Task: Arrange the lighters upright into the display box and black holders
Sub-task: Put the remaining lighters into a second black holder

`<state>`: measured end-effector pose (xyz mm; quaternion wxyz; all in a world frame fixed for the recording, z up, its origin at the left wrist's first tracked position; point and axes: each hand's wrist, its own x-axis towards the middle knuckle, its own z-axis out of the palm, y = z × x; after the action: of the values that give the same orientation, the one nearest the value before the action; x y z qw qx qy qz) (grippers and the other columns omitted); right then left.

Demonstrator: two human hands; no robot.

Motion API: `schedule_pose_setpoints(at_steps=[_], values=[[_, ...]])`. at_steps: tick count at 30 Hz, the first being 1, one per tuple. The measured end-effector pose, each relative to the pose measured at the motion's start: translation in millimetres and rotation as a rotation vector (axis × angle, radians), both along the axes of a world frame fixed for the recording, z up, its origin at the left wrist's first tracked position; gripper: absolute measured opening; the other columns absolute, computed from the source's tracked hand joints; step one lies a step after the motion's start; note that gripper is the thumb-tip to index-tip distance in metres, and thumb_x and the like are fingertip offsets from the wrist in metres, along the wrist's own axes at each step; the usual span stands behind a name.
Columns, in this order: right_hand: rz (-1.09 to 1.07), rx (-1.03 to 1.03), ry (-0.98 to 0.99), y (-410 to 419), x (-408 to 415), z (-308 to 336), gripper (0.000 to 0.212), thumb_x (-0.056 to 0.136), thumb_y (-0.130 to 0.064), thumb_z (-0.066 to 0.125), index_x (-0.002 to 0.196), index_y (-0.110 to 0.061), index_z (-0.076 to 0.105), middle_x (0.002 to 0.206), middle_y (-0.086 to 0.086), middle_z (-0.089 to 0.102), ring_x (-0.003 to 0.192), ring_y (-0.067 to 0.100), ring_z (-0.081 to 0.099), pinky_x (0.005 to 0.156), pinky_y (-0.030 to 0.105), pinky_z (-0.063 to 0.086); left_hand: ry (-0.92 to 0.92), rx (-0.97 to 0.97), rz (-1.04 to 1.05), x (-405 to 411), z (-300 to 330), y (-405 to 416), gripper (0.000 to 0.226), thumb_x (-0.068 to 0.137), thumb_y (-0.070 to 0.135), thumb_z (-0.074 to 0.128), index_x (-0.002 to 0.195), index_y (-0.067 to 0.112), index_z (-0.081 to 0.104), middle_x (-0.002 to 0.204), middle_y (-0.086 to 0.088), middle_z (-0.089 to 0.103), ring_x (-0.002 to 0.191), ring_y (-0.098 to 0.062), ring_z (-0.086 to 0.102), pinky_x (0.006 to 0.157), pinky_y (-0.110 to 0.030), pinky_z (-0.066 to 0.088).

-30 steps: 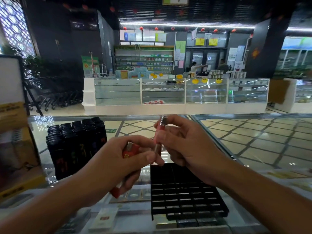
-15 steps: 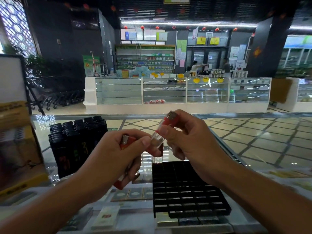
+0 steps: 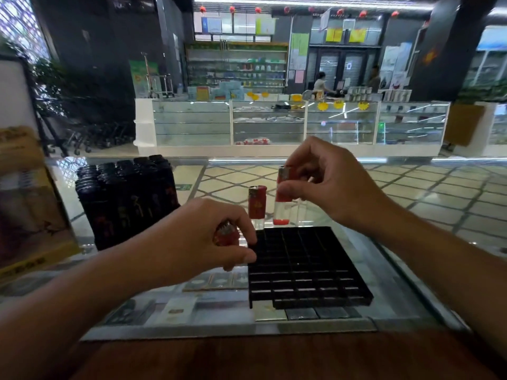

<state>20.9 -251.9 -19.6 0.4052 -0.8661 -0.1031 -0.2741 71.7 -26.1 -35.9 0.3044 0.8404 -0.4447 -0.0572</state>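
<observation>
A black grid holder lies on the glass counter in front of me. One red lighter stands upright in its far left corner. My right hand pinches a second red lighter upright just above the holder's far row, beside the standing one. My left hand grips a third red lighter at the holder's left edge, its fingertips touching the rim. A block of black lighters stands upright at the left.
A yellow display box stands at the far left of the counter. The glass counter has packs under it and a wooden edge nearest me. Shop showcases stand across the aisle.
Both hands dropped from chest height to the holder. A red lighter now stands in the far left corner. The right hand's lighter turned upright over the far row.
</observation>
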Motion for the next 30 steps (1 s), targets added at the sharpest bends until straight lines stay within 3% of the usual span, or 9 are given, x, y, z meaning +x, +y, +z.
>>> schedule_pose_setpoints(at_steps=[5,8,12,15,19,23,27,29,30], values=[[-0.021,-0.071,-0.013,2,5,-11,0.029,0.077,-0.021,0.083,0.093,-0.02,0.059,0.084,-0.005,0.072,0.079,0.006,0.07,0.072,0.022,0.055,0.014,0.058,-0.033,2,-3,-2,0.013,0.078,0.036,0.077,0.087,0.033,0.067,0.069,0.013,0.071,0.06,0.0,0.066,0.061,-0.01,0.047],[-0.001,-0.044,0.0,3,7,-14,0.029,0.078,-0.018,0.083,0.093,-0.018,0.058,0.083,-0.003,0.072,0.078,0.008,0.071,0.07,0.024,0.057,0.027,0.055,-0.053,5,-6,-2,0.012,0.078,0.036,0.076,0.087,0.032,0.068,0.07,0.01,0.071,0.062,-0.002,0.067,0.064,-0.015,0.051],[0.003,-0.115,0.033,4,9,-19,0.028,0.079,-0.022,0.082,0.092,-0.024,0.056,0.082,-0.009,0.07,0.076,0.004,0.067,0.066,0.016,0.051,0.025,0.058,-0.074,8,-6,-2,0.014,0.079,0.038,0.075,0.091,0.035,0.068,0.072,0.007,0.072,0.064,-0.005,0.068,0.069,-0.027,0.057],[0.0,-0.139,0.059,3,9,-17,0.026,0.08,-0.028,0.08,0.092,-0.027,0.057,0.083,-0.011,0.069,0.074,0.005,0.065,0.065,0.016,0.049,0.034,0.054,-0.083,7,-7,-1,0.018,0.081,0.039,0.073,0.097,0.039,0.064,0.072,0.009,0.071,0.063,-0.003,0.067,0.066,-0.024,0.056],[-0.068,0.028,-0.074,4,6,-8,0.018,0.084,-0.041,0.067,0.092,-0.027,0.06,0.082,-0.009,0.064,0.068,0.011,0.06,0.063,0.034,0.054,0.062,-0.134,-0.054,4,-5,-1,0.018,0.092,0.032,0.065,0.106,0.042,0.059,0.07,0.001,0.066,0.052,-0.003,0.054,0.051,-0.021,0.046],[-0.027,0.32,-0.241,14,-4,3,0.005,0.087,-0.023,0.056,0.082,-0.022,0.055,0.061,-0.002,0.044,0.052,0.013,0.035,0.048,0.029,0.034,0.22,-0.441,-0.016,-2,3,2,0.03,0.094,0.015,0.063,0.115,0.035,0.059,0.067,-0.002,0.059,0.051,-0.019,0.048,0.05,-0.039,0.047],[0.094,0.207,-0.152,31,-12,-2,0.011,0.096,-0.011,0.054,0.087,-0.015,0.061,0.053,0.003,0.039,0.045,0.014,0.033,0.044,0.023,0.03,0.368,-0.556,-0.013,-2,7,2,0.048,0.092,-0.004,0.057,0.128,0.028,0.055,0.077,-0.004,0.067,0.058,-0.024,0.047,0.048,-0.027,0.045],[0.159,0.142,-0.105,37,-15,-5,0.012,0.097,-0.006,0.054,0.091,-0.011,0.064,0.051,0.004,0.047,0.042,0.012,0.04,0.044,0.019,0.039,0.365,-0.525,-0.025,-2,6,1,0.056,0.091,-0.009,0.054,0.133,0.027,0.05,0.078,-0.004,0.068,0.059,-0.024,0.049,0.051,-0.027,0.046],[0.187,0.115,-0.085,40,-16,-5,0.011,0.097,-0.008,0.055,0.093,-0.011,0.065,0.054,0.007,0.055,0.044,0.016,0.049,0.047,0.023,0.047,0.353,-0.505,-0.033,-2,5,1,0.059,0.089,-0.007,0.056,0.136,0.028,0.048,0.078,-0.004,0.068,0.059,-0.024,0.05,0.053,-0.029,0.047]])
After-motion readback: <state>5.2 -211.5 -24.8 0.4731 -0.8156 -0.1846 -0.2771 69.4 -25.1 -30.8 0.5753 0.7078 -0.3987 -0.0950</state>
